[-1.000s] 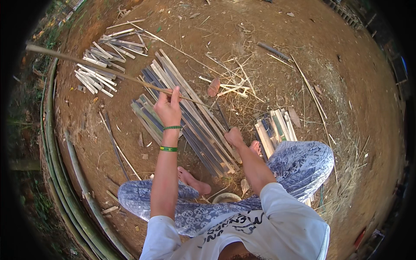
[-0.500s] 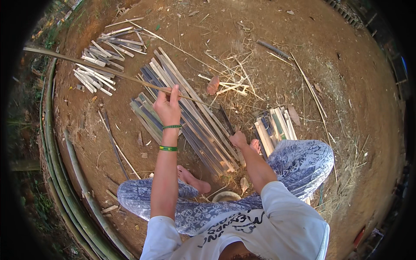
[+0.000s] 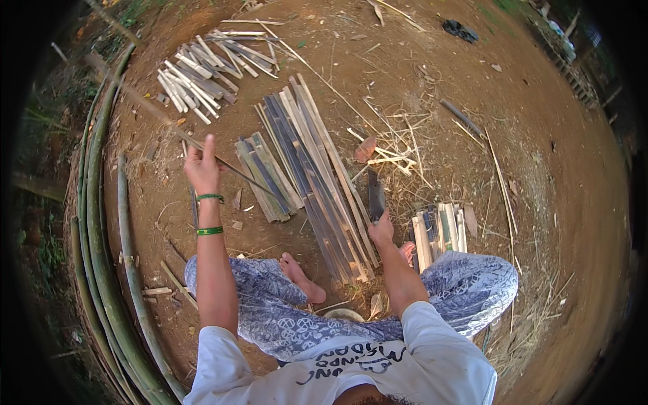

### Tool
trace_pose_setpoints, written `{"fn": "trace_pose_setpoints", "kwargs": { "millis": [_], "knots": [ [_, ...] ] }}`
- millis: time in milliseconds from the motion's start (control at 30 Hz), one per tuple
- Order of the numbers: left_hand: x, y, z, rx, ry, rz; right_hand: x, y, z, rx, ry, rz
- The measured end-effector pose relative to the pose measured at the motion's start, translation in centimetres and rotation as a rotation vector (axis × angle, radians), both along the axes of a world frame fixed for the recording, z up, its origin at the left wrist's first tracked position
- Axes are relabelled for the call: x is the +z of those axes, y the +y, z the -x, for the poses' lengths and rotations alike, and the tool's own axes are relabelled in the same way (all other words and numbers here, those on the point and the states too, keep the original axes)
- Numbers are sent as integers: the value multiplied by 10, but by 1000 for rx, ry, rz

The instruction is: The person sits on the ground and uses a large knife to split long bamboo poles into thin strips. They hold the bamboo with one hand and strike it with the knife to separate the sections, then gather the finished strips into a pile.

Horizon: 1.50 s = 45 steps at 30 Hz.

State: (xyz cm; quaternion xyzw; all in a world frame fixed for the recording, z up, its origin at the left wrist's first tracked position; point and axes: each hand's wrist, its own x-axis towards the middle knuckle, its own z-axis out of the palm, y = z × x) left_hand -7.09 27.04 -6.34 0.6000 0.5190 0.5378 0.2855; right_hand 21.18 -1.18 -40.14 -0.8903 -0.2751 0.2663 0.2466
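The left hand [image 3: 202, 169] pinches a strip [image 3: 152, 107] that slants from far left across to above the short slats [image 3: 280, 179]. The right hand [image 3: 381, 231], well apart from the strip, grasps a knife [image 3: 376, 196], blade pointing away, just right of the long slats [image 3: 312, 169].
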Motion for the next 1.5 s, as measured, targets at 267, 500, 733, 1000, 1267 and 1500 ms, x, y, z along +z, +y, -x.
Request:
{"fn": "trace_pose_setpoints", "kwargs": {
  "millis": [267, 500, 733, 1000, 1267, 1500],
  "knots": [
    [-130, -41, -14, -165, -118, 596, 20, -3, 42, 201, 69, -52],
    [-195, -57, -46, -151, -152, 837, 153, -12, 105, 270, 1285, 70],
    [-186, -26, -31, -238, 11, 773, 154, -14, 118, 419, 906, -269],
    [-97, 51, 165, -184, 331, 654, 93, 45, 123, 424, 41, -404],
    [-170, -90, 399, 459, 691, 568, -2, 45, 111, 487, -155, -213],
    [-298, -281, 444, 708, 757, 1173, 4, 20, 120, 671, -127, -153]
  ]
}}
